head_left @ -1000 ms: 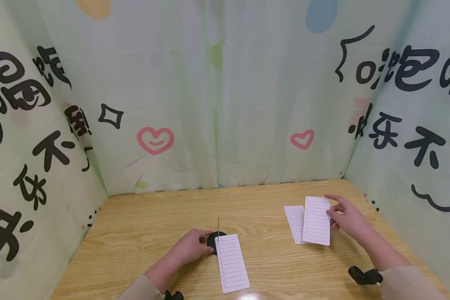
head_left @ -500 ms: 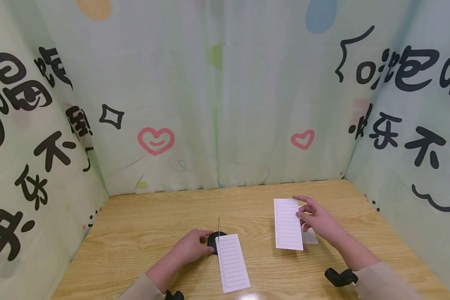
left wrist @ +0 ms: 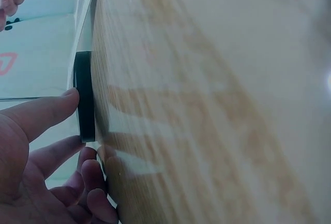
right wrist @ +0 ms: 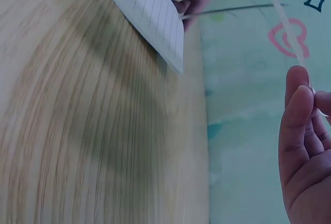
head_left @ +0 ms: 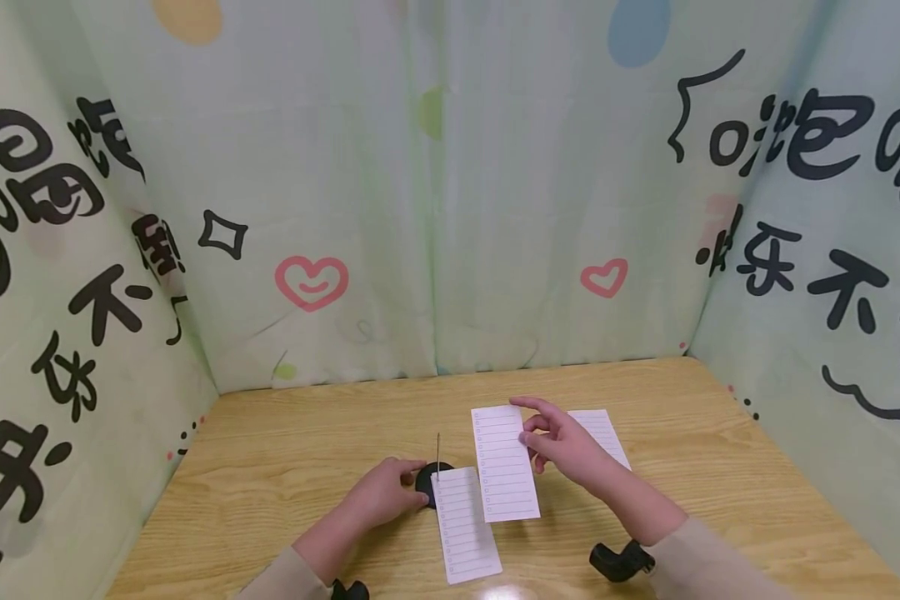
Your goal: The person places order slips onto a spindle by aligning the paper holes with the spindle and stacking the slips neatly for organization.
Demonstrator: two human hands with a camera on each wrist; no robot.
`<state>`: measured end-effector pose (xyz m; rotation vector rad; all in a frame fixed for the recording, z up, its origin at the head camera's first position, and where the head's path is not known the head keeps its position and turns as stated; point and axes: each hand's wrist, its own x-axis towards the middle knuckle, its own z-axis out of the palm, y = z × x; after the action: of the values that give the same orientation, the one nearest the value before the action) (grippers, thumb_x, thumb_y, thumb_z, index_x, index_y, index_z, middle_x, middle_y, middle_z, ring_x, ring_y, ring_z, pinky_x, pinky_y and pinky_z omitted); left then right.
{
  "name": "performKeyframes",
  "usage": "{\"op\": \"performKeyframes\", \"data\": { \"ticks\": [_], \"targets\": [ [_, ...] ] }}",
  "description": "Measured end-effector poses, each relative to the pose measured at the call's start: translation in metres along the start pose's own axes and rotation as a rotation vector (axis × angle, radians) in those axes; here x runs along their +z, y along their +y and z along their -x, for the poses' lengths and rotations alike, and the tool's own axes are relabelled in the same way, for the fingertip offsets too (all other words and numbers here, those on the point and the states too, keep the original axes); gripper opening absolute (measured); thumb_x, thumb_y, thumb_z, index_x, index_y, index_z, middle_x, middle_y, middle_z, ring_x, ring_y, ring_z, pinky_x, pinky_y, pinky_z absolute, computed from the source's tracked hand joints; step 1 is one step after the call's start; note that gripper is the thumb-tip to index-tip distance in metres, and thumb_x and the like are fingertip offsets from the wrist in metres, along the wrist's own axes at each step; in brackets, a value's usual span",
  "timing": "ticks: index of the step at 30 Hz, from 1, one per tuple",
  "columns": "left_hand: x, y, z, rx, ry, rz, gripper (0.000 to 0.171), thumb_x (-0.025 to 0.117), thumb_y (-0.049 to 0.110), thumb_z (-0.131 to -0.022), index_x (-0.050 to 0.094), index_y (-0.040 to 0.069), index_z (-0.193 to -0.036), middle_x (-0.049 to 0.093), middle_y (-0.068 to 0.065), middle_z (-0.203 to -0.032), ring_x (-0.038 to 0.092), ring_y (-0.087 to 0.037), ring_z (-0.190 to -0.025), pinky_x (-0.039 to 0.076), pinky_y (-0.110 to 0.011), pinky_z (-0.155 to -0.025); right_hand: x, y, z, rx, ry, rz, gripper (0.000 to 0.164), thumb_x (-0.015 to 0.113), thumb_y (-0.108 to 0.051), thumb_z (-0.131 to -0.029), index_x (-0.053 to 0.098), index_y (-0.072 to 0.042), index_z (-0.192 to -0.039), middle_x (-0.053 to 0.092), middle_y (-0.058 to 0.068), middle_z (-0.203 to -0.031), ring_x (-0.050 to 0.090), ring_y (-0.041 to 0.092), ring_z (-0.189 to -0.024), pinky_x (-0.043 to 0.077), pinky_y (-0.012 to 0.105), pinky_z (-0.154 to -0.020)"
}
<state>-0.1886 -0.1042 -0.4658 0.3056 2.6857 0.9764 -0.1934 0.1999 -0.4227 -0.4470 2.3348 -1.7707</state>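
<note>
A bill spike stands on the table, its round black base (head_left: 424, 483) topped by a thin upright needle (head_left: 438, 446). My left hand (head_left: 381, 497) pinches the base's rim between thumb and forefinger, as the left wrist view shows at the dark disc (left wrist: 85, 105). One lined paper slip (head_left: 468, 537) is threaded on the needle and slants down toward the near side. My right hand (head_left: 568, 446) pinches another lined slip (head_left: 504, 467) by its right edge, raised right of the needle. Edge-on in the right wrist view, that slip (right wrist: 287, 22) sits between thumb and fingers (right wrist: 296, 125).
A further lined slip (head_left: 603, 429) lies on the wooden table (head_left: 330, 425) behind the right hand, partly covered by it. Printed curtains (head_left: 435, 208) enclose the table at the back and both sides. Black wrist mounts (head_left: 618, 561) show at both sleeves.
My right hand has carried its slip leftward from above the slip on the table to beside the spike, uncovering that slip. The left hand stays on the base.
</note>
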Motion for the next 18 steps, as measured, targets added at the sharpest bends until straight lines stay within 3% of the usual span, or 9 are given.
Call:
{"op": "performKeyframes", "data": {
  "ticks": [10,18],
  "targets": [
    [0.001,0.001,-0.001,-0.009,0.007,0.020,0.054,0.078,0.026,-0.086,0.061,0.009,-0.135,0.065,-0.012,-0.112,0.060,-0.028,-0.102,0.047,-0.051,-0.091,0.016,-0.002,-0.003,-0.023,-0.026,-0.013,0.050,0.058,-0.003,-0.098,0.045,-0.010,-0.146,0.055,0.014,-0.096,0.055,0.019,-0.065,0.053,0.033,-0.058],
    [-0.011,0.002,0.002,0.032,0.081,0.098,0.045,0.068,0.035,-0.094,0.063,0.010,-0.131,0.060,0.000,-0.101,0.055,-0.019,-0.083,0.046,-0.034,-0.065,0.025,-0.008,-0.003,-0.040,-0.042,-0.029,0.050,0.058,-0.003,-0.098,0.045,-0.011,-0.146,0.055,0.014,-0.098,0.055,0.019,-0.064,0.053,0.032,-0.058]
  ]
}}
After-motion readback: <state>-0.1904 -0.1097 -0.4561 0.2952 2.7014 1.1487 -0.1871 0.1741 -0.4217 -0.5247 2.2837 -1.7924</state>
